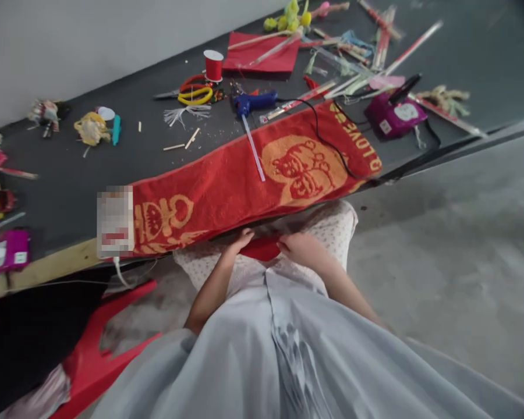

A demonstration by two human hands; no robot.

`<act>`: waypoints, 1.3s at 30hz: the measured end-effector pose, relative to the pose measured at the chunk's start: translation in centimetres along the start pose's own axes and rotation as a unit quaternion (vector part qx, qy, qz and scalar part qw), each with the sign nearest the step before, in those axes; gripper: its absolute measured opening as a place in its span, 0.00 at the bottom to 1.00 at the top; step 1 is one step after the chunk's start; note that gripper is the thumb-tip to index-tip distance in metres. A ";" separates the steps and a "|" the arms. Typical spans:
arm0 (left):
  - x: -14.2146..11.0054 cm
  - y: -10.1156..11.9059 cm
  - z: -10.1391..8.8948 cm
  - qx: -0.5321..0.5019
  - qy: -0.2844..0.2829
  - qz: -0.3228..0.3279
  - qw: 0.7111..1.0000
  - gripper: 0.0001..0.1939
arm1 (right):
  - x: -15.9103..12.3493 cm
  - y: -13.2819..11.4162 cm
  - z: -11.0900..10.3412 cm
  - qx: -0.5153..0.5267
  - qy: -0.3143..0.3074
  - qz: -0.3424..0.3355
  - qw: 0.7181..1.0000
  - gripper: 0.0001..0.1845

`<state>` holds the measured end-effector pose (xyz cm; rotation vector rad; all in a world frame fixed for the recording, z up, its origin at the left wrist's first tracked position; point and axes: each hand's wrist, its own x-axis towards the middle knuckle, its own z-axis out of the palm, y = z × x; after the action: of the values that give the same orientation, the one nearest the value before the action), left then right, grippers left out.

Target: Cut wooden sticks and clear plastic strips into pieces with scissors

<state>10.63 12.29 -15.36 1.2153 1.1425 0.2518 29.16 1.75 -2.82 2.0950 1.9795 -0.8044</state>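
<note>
1. Left hand (239, 241): low over the lap, just in front of the table edge. Fingers are bent and close together; cannot tell whether they have hold of anything.
2. Right hand (303, 250): level with the left, fingers curled inward toward it. How far the grip is closed, and on what, cannot be told.
3. Red piece (261, 249): between the two hands, above the pale patterned clothing (338, 224) on the legs. Contact with the fingertips is unclear; its outline is partly hidden.
4. Red towel (227, 192): laid lengthwise along the near edge of the dark table (135, 157), just beyond both hands, yellow figures and lettering showing.
5. Blue glue gun (248, 103): by the towel's far edge; its translucent stick (254, 148) extends over the towel.
6. Black cable (317, 125): crosses the towel's right part.
7. Purple box (395, 115): on the table, beside the towel's right end.
8. Yellow-handled scissors (195, 96): left of the glue gun, near the red spool (213, 68).
9. Blurred pale object (115, 221): at the towel's left end, white cord (119, 273) hanging below.
</note>
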 end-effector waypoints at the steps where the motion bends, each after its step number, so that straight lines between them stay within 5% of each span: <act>1: 0.1 0.0 -0.2 0.005 -0.014 -0.008 1.000 0.09 | -0.4 -0.4 -0.2 0.002 0.011 0.009 1.000 0.20; 5: -2.0 0.2 -2.1 0.001 -0.037 -0.004 0.999 0.19 | -1.7 -2.3 -1.1 0.007 0.045 0.015 0.999 0.22; 10: -7.2 -0.2 -4.5 -0.038 -0.010 0.031 0.999 0.28 | -3.2 -4.6 -0.8 0.001 0.016 -0.034 0.999 0.18; 18: -13.0 1.5 -6.4 -0.094 0.057 0.057 0.992 0.26 | -4.6 -5.2 -1.9 -0.030 0.027 -0.056 0.998 0.20; 26: -14.5 2.0 -6.2 -0.071 0.043 0.080 0.993 0.25 | -5.9 -4.7 -3.4 -0.039 0.044 -0.032 0.998 0.19; 39: -17.5 6.2 -6.3 0.016 0.016 0.158 0.987 0.25 | -8.0 -2.0 -5.8 -0.018 0.066 -0.004 0.998 0.18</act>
<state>-0.02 6.42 -0.01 1.4251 0.9794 0.4953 28.96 -2.43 6.42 2.1733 2.0513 -0.6415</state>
